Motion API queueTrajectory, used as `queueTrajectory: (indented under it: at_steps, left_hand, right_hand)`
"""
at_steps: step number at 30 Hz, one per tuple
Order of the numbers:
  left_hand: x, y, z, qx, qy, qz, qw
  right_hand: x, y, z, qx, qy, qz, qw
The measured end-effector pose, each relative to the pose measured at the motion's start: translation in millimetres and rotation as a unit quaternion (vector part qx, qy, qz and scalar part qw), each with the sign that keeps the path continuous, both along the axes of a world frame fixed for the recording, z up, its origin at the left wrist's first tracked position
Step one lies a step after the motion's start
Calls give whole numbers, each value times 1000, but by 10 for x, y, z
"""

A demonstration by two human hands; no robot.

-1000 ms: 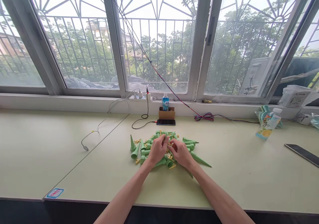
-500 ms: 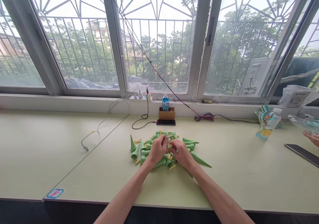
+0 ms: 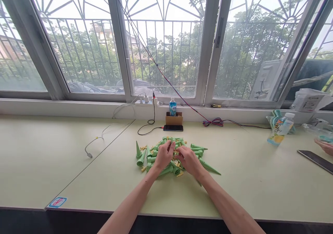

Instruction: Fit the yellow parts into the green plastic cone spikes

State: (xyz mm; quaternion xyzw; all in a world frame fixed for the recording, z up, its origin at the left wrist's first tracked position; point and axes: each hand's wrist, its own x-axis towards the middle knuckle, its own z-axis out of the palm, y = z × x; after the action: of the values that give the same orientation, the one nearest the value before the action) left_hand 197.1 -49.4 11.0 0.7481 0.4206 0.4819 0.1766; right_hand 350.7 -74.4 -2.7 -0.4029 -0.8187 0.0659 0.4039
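Several green plastic watering spikes [image 3: 142, 157], cone-shaped with wide collars, lie heaped on the table with small yellow pegs [image 3: 143, 169] among them. Over the middle of the heap, my left hand [image 3: 164, 155] is closed around a green spike, whose tip [image 3: 171, 140] shows above the fingers. Close beside it, my right hand [image 3: 187, 157] has thumb and forefinger pinched together near that spike's lower end. What the right fingertips hold, if anything, is hidden. A long spike [image 3: 210, 167] lies just right of my right hand.
Behind the heap are a phone [image 3: 173, 128] and a small cardboard box [image 3: 174, 119]. Cables [image 3: 213, 122] run along the windowsill side. On the right stand a drink bottle [image 3: 281, 130] and a dark phone [image 3: 316, 161], near another person's hand [image 3: 324, 146].
My right fingertips have shifted slightly left, closer to my left hand. The spike tip in my left hand stands a little higher. The other person's hand at the right has moved slightly.
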Motion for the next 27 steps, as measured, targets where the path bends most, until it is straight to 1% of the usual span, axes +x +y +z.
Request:
queueTrajectory:
  at_steps: [7,11,17,27]
  left_hand:
    - [5,-8,16,7,-1,7,1000]
    - [-2,-2,19,1,-13,4,1000]
    - [-1,12,20,2,-19,15,1000]
    - [-5,8,10,-6,-19,7,1000]
  right_hand:
    - [-26,-23,0,-10,-11,-19,1000]
    - [-27,-18,-12,-10,8,-12,1000]
    - [-16,-5,-6,-9,24,3,1000]
    - [-9,-3,-10,-16,38,12,999]
